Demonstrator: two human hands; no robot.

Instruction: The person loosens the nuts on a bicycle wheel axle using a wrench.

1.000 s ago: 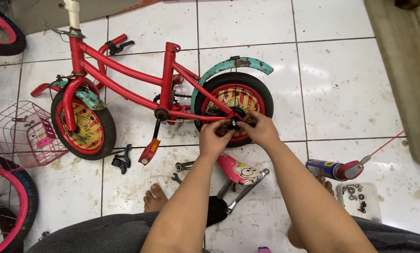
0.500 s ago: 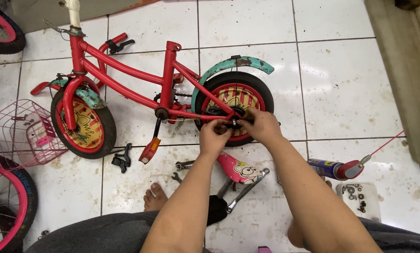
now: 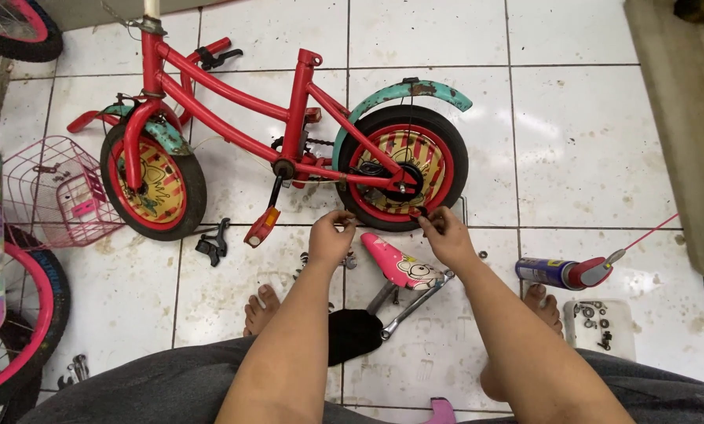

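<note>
A small red child's bicycle [image 3: 234, 118] lies on its side on the white tiled floor, without a saddle. Its rear wheel [image 3: 403, 169] has a yellow and red disc and a teal mudguard [image 3: 405, 90]. Both my hands hover just below the rear tyre. My left hand [image 3: 330, 237] has its fingers curled in, and nothing shows in them. My right hand [image 3: 446, 234] has its fingertips pinched together by the tyre's lower edge; whether something small sits between them is too fine to tell. A pink saddle with its post [image 3: 403, 268] lies between my forearms.
A blue spray can with a red straw [image 3: 560, 272] and a white tray of small parts [image 3: 599, 322] lie at the right. A pink wire basket [image 3: 53, 192] and another pink-rimmed wheel [image 3: 18, 314] are at the left. A black part [image 3: 213, 242] lies by the pedal. My bare feet [image 3: 261, 308] rest on the tiles.
Both hands have drawn back from the rear wheel's hub to just below the tyre. The view has moved closer to the bicycle.
</note>
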